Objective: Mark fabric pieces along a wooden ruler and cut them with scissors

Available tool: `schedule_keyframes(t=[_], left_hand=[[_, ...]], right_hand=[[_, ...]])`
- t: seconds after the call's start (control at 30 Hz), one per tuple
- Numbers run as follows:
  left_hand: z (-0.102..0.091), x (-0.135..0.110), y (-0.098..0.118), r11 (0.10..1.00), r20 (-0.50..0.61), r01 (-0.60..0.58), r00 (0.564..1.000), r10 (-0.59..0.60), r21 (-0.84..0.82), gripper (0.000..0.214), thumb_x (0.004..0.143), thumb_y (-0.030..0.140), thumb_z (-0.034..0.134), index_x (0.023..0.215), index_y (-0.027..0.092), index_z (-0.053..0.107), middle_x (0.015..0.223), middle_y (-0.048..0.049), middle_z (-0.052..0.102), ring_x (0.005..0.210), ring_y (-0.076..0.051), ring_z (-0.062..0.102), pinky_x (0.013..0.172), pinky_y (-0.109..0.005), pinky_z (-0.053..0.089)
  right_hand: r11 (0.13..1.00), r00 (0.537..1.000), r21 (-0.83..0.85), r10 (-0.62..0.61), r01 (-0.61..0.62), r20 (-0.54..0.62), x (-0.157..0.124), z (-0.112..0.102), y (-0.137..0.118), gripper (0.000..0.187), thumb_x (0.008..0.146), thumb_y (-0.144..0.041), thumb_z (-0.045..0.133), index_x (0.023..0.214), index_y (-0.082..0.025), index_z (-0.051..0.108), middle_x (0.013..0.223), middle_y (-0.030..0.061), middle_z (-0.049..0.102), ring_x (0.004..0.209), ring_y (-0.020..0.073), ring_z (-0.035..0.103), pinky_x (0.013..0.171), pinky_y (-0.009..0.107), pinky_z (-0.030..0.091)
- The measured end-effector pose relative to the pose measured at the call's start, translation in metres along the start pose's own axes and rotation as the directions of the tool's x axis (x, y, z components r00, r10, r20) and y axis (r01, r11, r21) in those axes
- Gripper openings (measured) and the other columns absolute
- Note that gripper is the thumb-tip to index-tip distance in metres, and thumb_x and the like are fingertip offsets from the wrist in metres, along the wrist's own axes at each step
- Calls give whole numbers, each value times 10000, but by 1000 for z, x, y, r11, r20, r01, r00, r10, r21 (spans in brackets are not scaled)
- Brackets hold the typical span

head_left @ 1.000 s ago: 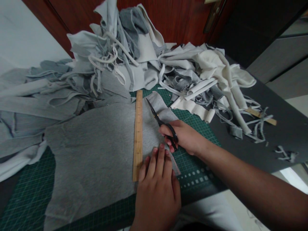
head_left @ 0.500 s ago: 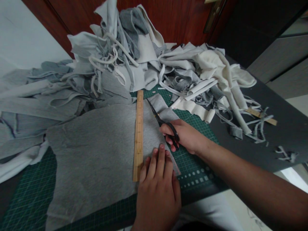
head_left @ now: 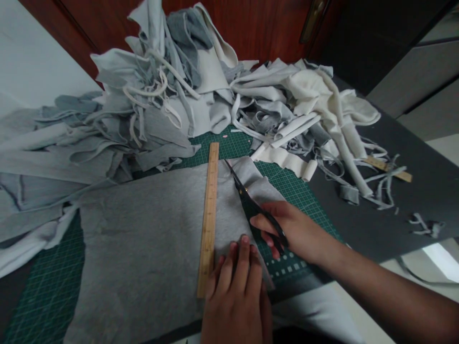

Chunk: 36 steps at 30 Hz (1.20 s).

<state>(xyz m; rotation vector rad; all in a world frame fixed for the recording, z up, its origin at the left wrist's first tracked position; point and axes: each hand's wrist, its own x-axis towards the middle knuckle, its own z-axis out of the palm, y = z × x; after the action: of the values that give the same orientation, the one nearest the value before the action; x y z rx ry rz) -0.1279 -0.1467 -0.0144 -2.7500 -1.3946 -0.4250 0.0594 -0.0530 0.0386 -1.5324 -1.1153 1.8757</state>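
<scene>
A flat grey piece of cloth [head_left: 150, 239] lies on a green cutting mat [head_left: 39, 291]. A wooden ruler [head_left: 210, 215] rests lengthwise on the cloth. My left hand [head_left: 238, 291] lies flat, fingers stretched out, pressing the cloth just right of the ruler's near end. My right hand [head_left: 294, 231] grips the handles of black scissors [head_left: 251, 203], whose blades point away along the cloth's right strip, beside the ruler.
A big heap of grey and white fabric strips and offcuts [head_left: 201, 95] fills the back and left of the dark table [head_left: 401, 205]. A second wooden stick [head_left: 389, 168] lies among scraps at the right. A red-brown wooden door stands behind.
The view has tilted, so everything sits lower in the frame. My right hand and the scissors have drawn back toward me along the cloth, closer to my left hand.
</scene>
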Motion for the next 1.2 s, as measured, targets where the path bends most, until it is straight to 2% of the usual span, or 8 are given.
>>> schedule_keyframes(t=[0.13, 0.37, 0.57, 0.67, 0.83, 0.93, 1.1, 1.2], left_hand=[[-6, 21, 3, 986, 54, 156, 987, -152, -58, 461, 958, 153, 505, 1403, 202, 616, 1372, -43, 714, 1130, -250, 668, 955, -411, 507], [7, 36, 10, 974, -2, 217, 976, -217, -66, 588, 952, 174, 453, 1529, 64, 472, 1607, -151, 507, 1546, -323, 383, 1251, -555, 347], [-1, 42, -1, 943, 53, 331, 943, -329, -39, 575, 953, 149, 450, 1526, 122, 490, 1662, -175, 417, 1545, -348, 388, 1171, -591, 455], [-7, 51, -12, 909, 45, 416, 908, -416, 3, 540, 966, 185, 462, 1500, 134, 530, 1618, -189, 479, 1470, -379, 486, 1108, -615, 499], [-3, 62, -23, 925, 111, 378, 922, -372, -34, 572, 982, 201, 432, 1550, 176, 493, 1676, -132, 408, 1551, -348, 376, 1195, -604, 417], [2, 63, -22, 903, 137, 430, 895, -424, -20, 591, 1000, 201, 400, 1589, 223, 446, 1716, -110, 326, 1598, -357, 268, 1216, -654, 353], [3, 64, -27, 820, 60, 571, 820, -569, -30, 617, 1000, 202, 413, 1614, 141, 395, 1697, -214, 329, 1561, -375, 348, 1205, -598, 390], [4, 63, -30, 827, 60, 561, 825, -561, 19, 595, 1008, 227, 425, 1602, 186, 435, 1687, -189, 365, 1548, -374, 370, 1191, -601, 404]], right_hand=[[999, 1000, 49, -7, 6, 1, 3, 5, -1, 251, 809, -337, 651, 641, -206, 519, 526, -57, 549, 397, 85, 544, 406, 209, 342], [997, 999, 56, -51, 51, -3, 3, 9, 2, 348, 823, -441, 694, 643, -202, 517, 529, -43, 555, 417, 94, 553, 419, 212, 367], [998, 999, 63, -28, 29, -24, 1, 9, 3, 300, 805, -409, 693, 670, -197, 530, 528, -49, 553, 406, 93, 549, 406, 202, 362], [997, 999, 72, -14, 17, -35, 1, 12, 4, 242, 818, -340, 645, 664, -195, 526, 523, -54, 551, 396, 79, 534, 403, 188, 359], [997, 999, 68, -19, 21, -38, 3, 13, 7, 167, 818, -260, 618, 685, -191, 544, 513, -58, 562, 393, 80, 551, 399, 176, 361], [996, 999, 84, -33, 33, -9, 5, 12, 11, 162, 845, -237, 593, 699, -192, 540, 529, -62, 568, 404, 79, 570, 402, 172, 366], [995, 998, 70, -64, 64, -6, 5, 10, 14, 206, 871, -222, 580, 680, -198, 508, 529, -75, 548, 404, 72, 574, 398, 169, 354], [996, 999, 69, -48, 48, -8, 6, 10, 11, 203, 847, -209, 599, 663, -193, 514, 522, -75, 551, 396, 69, 566, 402, 169, 356]])
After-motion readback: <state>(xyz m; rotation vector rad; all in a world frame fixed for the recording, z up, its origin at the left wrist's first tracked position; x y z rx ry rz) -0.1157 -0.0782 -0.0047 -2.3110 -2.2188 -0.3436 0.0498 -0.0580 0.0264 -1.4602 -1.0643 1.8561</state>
